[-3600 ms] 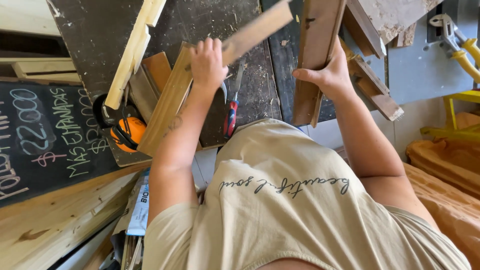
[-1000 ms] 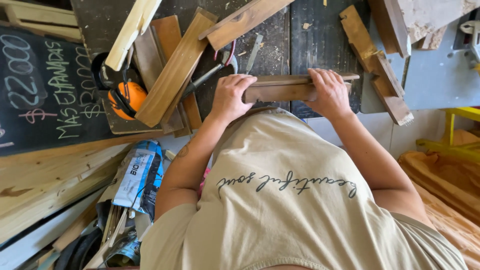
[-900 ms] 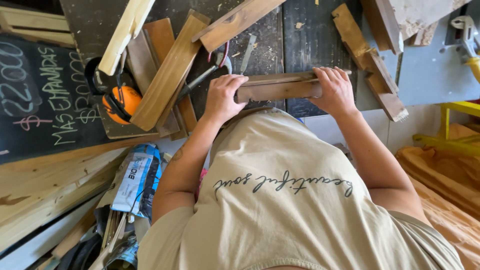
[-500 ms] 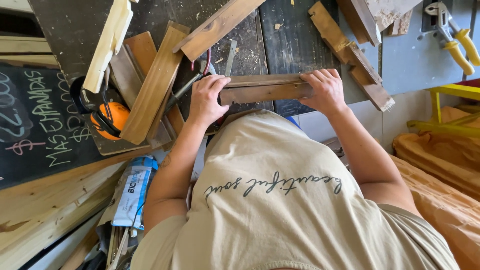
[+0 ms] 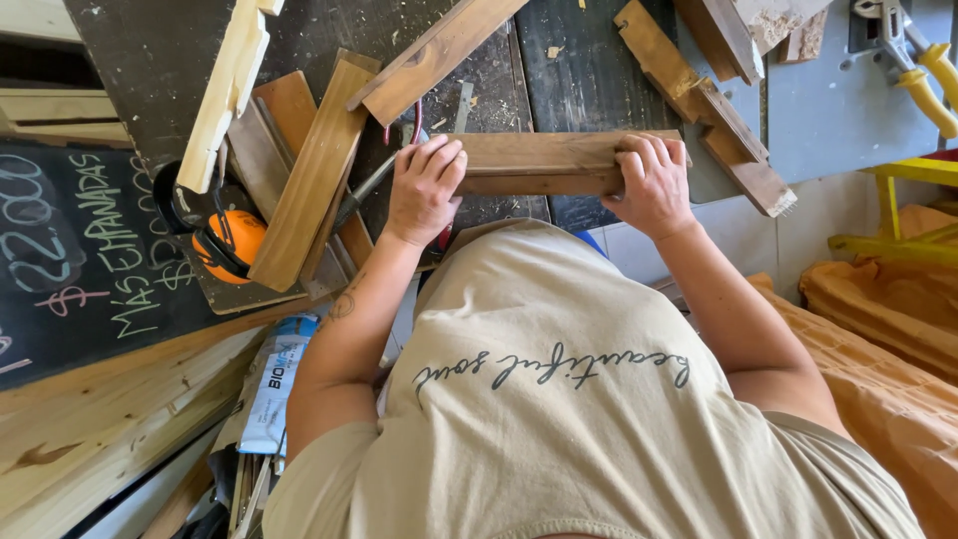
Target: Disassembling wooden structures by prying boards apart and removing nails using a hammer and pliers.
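Dark, scratched workbench boards (image 5: 579,70) are filling the top of your view, with wood scraps lying all over them. You are holding a short brown wooden board (image 5: 544,165) with both hands, just above the near edge of the bench and close to your chest.

Your left hand (image 5: 427,190) is wrapping around the left end of the board, fingers curled over the top. Your right hand (image 5: 654,185) is gripping the right end the same way. Both hands are closed tight on the wood, and nothing else is in them.

The board's long side is running flat from left to right, straight across between your hands. Each hand is sitting at its own end, so neither one is nearer than the other. The middle of the board is staying bare.

To your left, a long pale plank (image 5: 314,175) is leaning at a slant, and orange ear muffs (image 5: 228,245) are lying beside it on the bench. A black chalkboard sign (image 5: 70,250) is resting farther left. A notched wooden piece (image 5: 704,105) is lying at an angle just past your right hand. Yellow-handled clamps (image 5: 923,65) are sitting at the top right corner, well apart from the board.
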